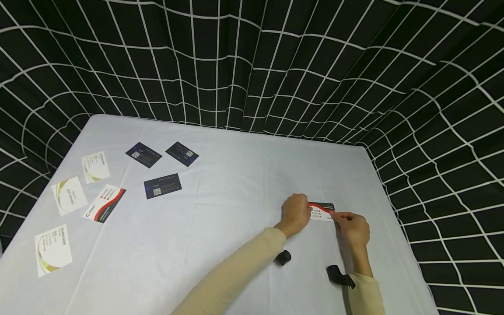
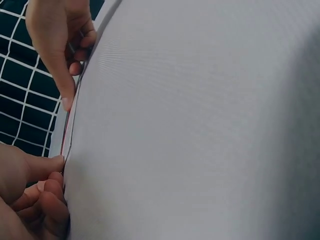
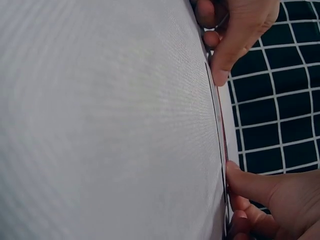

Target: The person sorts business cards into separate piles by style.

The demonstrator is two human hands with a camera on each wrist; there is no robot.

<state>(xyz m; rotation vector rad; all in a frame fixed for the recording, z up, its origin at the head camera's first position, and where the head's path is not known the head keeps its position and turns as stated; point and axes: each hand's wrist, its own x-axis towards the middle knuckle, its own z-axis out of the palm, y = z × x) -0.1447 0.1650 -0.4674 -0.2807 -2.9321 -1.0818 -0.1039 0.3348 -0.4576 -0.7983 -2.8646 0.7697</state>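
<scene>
Going by the head view, a red-striped card (image 1: 322, 212) is pinched at opposite ends by the left hand (image 1: 296, 214) and right hand (image 1: 354, 229), probably so it's kept steady, right of the white table's (image 1: 236, 175) middle. Left wrist: it's seen edge-on. Right wrist: same, thumbs (image 3: 247, 182) planted at both ends.

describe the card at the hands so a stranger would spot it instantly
On the white-covered table, look to the right half and follow the two beige sleeves. Between the left hand and the right hand is a white card with a dark top band and red curve. A similar card lies on the table's left side, but only this one is held.
</scene>
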